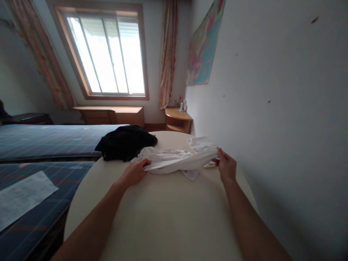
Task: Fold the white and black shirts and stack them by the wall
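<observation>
A crumpled white cloth garment [174,161] lies partly on the round cream table [168,217], its front edge drawn taut between my two hands. At its left end, my left hand [136,172] is closed on the fabric, thumb on top. My right hand [226,165] pinches the opposite end near the wall, fingers closed on the cloth. Loose folds lie behind the stretched edge, and one corner hangs toward me. What kind of garment it is, I cannot make out. Just behind its left end sits a heap of black cloth [126,141], touched by neither hand.
A white wall [285,145] rises close on the right. Beds with blue plaid covers [54,141] stand at the left, with a printed sheet of paper [24,197] on the nearer one. Farther back are a wooden desk [125,114] and a corner shelf [178,115].
</observation>
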A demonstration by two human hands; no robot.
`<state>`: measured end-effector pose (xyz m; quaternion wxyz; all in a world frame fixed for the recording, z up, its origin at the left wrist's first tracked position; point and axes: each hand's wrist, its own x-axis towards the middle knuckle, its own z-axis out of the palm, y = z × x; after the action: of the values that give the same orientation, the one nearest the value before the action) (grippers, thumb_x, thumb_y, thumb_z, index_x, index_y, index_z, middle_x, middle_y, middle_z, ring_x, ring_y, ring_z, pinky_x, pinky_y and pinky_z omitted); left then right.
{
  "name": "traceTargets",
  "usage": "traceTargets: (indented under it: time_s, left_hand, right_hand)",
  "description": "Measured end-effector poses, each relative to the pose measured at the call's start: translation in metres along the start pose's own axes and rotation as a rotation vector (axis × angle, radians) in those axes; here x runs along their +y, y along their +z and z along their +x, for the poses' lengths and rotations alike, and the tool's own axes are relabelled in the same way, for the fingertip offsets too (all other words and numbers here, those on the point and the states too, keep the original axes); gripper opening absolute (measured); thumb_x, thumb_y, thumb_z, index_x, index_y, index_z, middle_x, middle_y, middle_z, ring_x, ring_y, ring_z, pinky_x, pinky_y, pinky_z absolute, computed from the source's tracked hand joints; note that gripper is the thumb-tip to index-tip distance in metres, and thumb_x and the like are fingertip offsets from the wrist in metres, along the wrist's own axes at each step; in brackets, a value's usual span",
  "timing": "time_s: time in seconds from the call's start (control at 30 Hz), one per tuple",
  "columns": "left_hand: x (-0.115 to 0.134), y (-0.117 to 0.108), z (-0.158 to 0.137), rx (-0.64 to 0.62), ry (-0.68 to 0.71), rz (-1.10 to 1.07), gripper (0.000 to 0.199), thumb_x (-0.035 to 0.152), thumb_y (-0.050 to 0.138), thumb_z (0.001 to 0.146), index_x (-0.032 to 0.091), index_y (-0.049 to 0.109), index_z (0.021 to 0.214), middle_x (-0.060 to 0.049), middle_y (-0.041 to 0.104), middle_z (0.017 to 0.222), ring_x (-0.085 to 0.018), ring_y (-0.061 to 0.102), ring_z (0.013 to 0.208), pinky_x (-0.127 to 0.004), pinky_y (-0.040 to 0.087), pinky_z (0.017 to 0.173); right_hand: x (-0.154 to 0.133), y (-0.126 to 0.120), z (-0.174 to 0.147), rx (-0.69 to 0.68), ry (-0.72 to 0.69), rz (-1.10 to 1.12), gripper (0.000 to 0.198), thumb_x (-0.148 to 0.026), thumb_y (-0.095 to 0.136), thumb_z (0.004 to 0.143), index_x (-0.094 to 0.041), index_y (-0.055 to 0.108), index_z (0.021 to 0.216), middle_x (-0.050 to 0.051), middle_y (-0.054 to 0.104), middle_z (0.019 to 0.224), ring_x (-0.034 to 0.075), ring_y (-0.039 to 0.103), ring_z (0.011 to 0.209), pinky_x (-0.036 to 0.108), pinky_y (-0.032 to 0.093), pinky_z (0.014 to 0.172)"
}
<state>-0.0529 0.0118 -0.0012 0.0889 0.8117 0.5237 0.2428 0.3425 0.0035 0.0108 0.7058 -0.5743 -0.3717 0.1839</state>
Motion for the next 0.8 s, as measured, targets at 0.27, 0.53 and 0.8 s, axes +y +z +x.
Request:
traceTargets:
  time_s: [0.27,0.53,0.8]
  left_hand:
    - [0.006,-0.021,0.004,0.227,-0.422,-0.171,0.022,0.044,0.055,0.084,0.022,0.058,0.085,-0.002,0.065,0.068,-0.021,0.066,0.063,-0.027,0.044,0.056]
    - [0.01,-0.015,0.012,0.299,-0.586,-1.071,0.04,0.032,0.076,0.069,0.018,0.056,0.1,-0.002,0.066,0.078,-0.013,0.066,0.058,-0.026,0.055,0.057]
    - [0.007,-0.015,0.012,0.393,-0.44,-1.191,0.042,0.034,0.085,0.051,0.013,0.067,0.083,-0.002,0.066,0.079,-0.012,0.063,0.066,-0.024,0.056,0.062]
  right_hand:
    - [0.008,0.004,0.007,0.042,0.081,0.309,0.056,-0.059,0.078,0.065,-0.014,0.075,0.098,0.006,0.075,0.089,0.012,0.067,0.063,0.024,0.06,0.063]
    - [0.013,0.002,0.008,0.018,0.039,0.332,0.056,-0.059,0.077,0.067,-0.016,0.075,0.102,0.007,0.075,0.093,0.014,0.069,0.072,0.027,0.06,0.071]
    - [0.015,-0.001,0.01,0.06,0.036,0.256,0.062,-0.064,0.074,0.066,-0.017,0.074,0.106,0.008,0.073,0.097,0.014,0.067,0.075,0.027,0.057,0.068]
